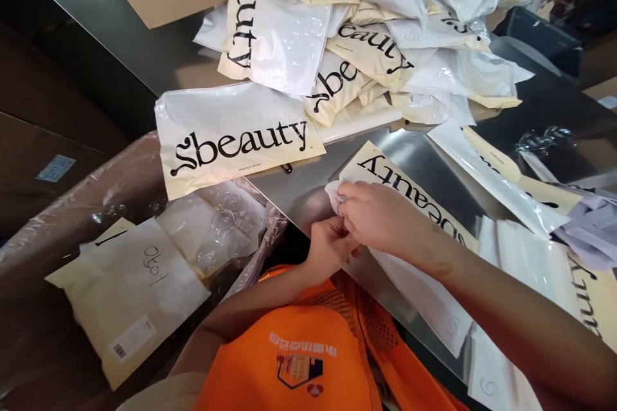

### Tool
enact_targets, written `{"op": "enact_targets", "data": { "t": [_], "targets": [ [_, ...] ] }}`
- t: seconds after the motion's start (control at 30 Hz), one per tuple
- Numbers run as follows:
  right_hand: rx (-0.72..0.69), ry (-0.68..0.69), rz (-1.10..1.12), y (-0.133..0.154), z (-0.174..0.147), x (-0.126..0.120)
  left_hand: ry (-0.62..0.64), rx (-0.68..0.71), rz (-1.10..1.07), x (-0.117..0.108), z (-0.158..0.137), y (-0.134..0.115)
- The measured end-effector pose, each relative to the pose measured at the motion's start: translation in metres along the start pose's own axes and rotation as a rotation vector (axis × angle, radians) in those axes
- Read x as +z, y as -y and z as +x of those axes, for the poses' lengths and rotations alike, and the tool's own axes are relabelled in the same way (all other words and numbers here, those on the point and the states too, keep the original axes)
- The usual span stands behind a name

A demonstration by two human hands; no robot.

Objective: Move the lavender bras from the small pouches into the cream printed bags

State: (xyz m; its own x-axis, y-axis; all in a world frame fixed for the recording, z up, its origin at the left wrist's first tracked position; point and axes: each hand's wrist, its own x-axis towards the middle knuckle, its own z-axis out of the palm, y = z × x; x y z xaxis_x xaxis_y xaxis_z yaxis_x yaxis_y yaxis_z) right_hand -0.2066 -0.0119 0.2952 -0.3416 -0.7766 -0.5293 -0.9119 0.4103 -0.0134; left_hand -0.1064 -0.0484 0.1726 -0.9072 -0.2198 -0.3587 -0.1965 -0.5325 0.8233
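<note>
Spreading under the work, the tabletop (304, 196) is smooth, reflective gray metal; resting a mailer flat on it should keep the film from sliding or buckling. At left stands a large brown bin (81, 205) with wrinkled clear-plastic lining. Toward the far side rises a heap of sbeauty mailers (284, 38), glossy white and cream, puffy and creased, best left out of the hands' way. One long, flat, rectangular sbeauty mailer (405, 186), black-lettered, lies on the tabletop partly under the right forearm. Above its near edge, the right hand (369, 212) has its fingertips closed on a scrap; the left hand (326, 247) curls just below, thumb and fingers drawn together, though I cannot tell whether it grips anything. Smallest is that crumpled white scrap (332, 196), thin and soft-looking, paper or film unclear; light, close pinching with short pulls would probably suit it, since hard tugging could tear it.
</note>
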Motion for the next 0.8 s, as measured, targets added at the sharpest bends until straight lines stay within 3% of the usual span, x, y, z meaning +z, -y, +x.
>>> {"op": "enact_targets", "data": {
  "t": [0.1,0.3,0.4,0.47,0.53,0.63,0.8],
  "targets": [
    [0.064,0.003,-0.094,0.008,0.003,-0.002,-0.009,-0.016,0.007,0.001,-0.001,-0.002],
    [0.341,-0.149,-0.166,0.018,0.017,0.006,-0.002,-0.021,-0.004,0.004,-0.002,-0.005],
    [0.228,-0.197,0.064,0.008,0.011,0.016,-0.020,-0.009,-0.015,0.000,0.000,-0.006],
    [0.098,-0.343,0.277,-0.002,-0.004,0.028,-0.032,-0.004,-0.018,-0.004,0.001,-0.007],
    [0.074,-0.504,0.338,-0.010,-0.024,0.045,-0.049,-0.018,0.005,-0.009,0.003,-0.008],
    [0.156,-0.574,0.111,-0.008,-0.051,0.076,-0.069,-0.046,0.045,-0.015,0.006,-0.009],
    [0.138,-0.633,-0.150,0.017,-0.068,0.109,-0.102,-0.051,0.120,-0.019,0.012,-0.013]
  ]
}}
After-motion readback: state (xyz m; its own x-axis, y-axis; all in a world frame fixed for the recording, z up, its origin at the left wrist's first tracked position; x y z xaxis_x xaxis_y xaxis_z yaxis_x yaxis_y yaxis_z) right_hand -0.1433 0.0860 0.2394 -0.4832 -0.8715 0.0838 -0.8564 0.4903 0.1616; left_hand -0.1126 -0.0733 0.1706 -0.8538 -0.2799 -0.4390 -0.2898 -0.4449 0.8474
